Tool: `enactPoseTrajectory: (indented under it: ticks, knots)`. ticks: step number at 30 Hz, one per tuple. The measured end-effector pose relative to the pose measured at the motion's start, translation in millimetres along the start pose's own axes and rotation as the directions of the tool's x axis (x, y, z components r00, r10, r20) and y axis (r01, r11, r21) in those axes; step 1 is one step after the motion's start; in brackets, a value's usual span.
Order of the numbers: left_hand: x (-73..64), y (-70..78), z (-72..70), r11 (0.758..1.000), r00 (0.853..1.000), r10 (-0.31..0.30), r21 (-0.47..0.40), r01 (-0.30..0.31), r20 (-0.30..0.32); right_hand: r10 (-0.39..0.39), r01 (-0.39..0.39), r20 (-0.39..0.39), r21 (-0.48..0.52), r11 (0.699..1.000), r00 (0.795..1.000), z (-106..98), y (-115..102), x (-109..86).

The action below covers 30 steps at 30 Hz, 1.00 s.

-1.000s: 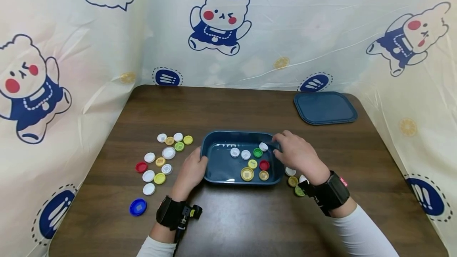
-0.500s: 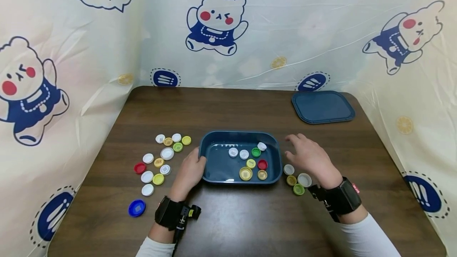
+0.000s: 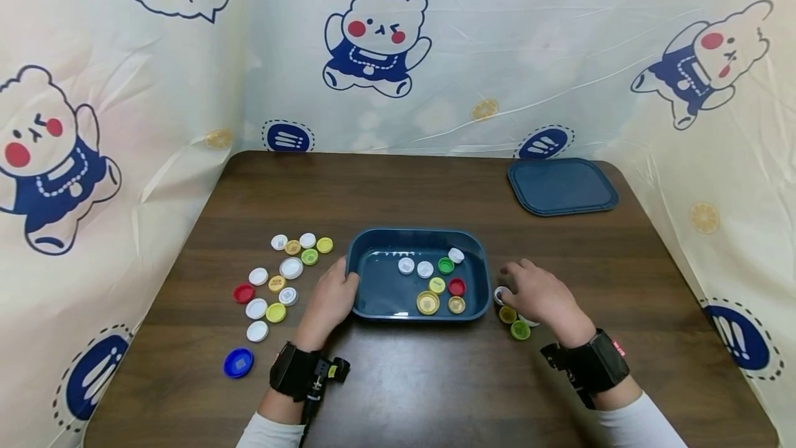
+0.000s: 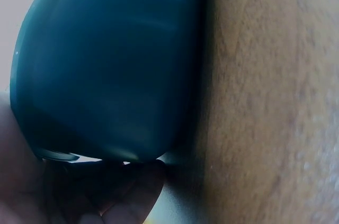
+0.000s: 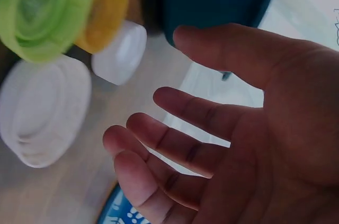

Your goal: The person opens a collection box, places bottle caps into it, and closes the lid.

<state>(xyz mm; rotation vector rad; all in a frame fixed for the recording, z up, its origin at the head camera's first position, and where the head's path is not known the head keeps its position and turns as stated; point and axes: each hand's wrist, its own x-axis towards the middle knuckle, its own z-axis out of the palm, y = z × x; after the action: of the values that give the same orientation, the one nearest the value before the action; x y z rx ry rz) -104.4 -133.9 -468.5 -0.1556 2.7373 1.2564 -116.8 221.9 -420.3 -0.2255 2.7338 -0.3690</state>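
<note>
My left hand [image 3: 332, 299] grips the left end of a dark blue tray [image 3: 382, 289], its thumb over the rim; in the left wrist view its fingers lie against the tray's end wall [image 4: 116, 75]. Several plastic bottle caps lie in the tray, among them a red cap [image 3: 457, 287], a green cap [image 3: 446, 265] and a large yellow cap [image 3: 428, 303]. Right of the tray, my right hand [image 3: 544, 299] hovers with loosely bent, parted fingers, holding nothing. Near it are a light green cap [image 5: 45, 12], an orange-yellow cap [image 5: 106, 15], a small white cap [image 5: 121, 52] and a larger white cap [image 5: 45, 110].
Several more caps lie left of the tray, including a blue cap [image 3: 239, 363] and a red cap [image 3: 244, 293]. A second dark blue tray or lid [image 3: 562, 187] lies at the back right of the brown table [image 3: 404, 393]. A printed curtain [image 3: 485, 33] surrounds the table's back and sides.
My right hand has left the tray's right rim, moved right, then come down toward the caps beside it. My left hand keeps its grip on the tray.
</note>
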Motion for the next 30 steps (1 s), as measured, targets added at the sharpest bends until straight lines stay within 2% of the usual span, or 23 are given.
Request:
enactPoseTrajectory:
  ticks: [12, 21, 30]
  knots:
    - [-0.5, -0.2, -0.7, 1.0, 1.0, 0.01, -0.001, -0.01, -0.002, 0.012, -0.012, 0.002, -0.011, 1.0, 1.0, 14, 3, 3.0]
    - [-1.0, -1.1, 0.2, 1.0, 1.0, 0.006, -0.01, -0.007, -0.001, 0.02, -0.021, -0.034, -0.052, 0.998, 0.999, 23, 2, 6.0]
    - [0.0, -1.5, 0.3, 1.0, 1.0, 0.005, -0.008, -0.005, 0.0, 0.014, -0.016, -0.032, -0.067, 0.998, 0.999, 25, 1, 9.4]
